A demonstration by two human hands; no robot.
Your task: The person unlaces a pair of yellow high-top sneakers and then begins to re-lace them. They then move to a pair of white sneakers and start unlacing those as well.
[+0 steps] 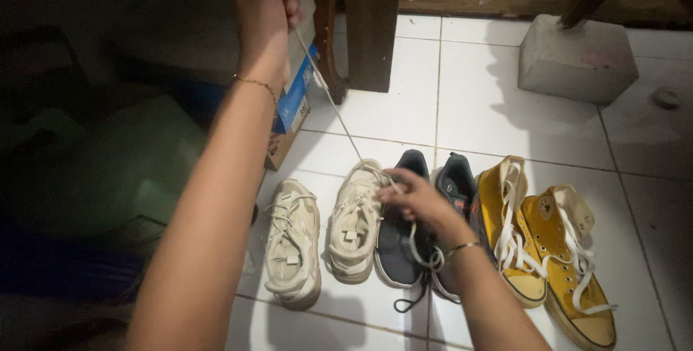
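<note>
My left hand (266, 4) is raised high near the top of the view, fingers closed on the end of a pale shoelace (328, 94) pulled taut. The lace runs down to a cream sneaker (355, 221) on the white tile floor. My right hand (417, 199) pinches the lace at that sneaker's tongue. A second cream sneaker (292, 243) lies to its left. Both wrists carry thin bracelets.
To the right stand a dark navy pair of sneakers (401, 250) and a yellow high-top pair (548, 250) with white laces. A shoebox (292, 105), dark wooden furniture legs (369, 33) and a grey concrete block (577, 58) sit farther back. Dim clutter fills the left side.
</note>
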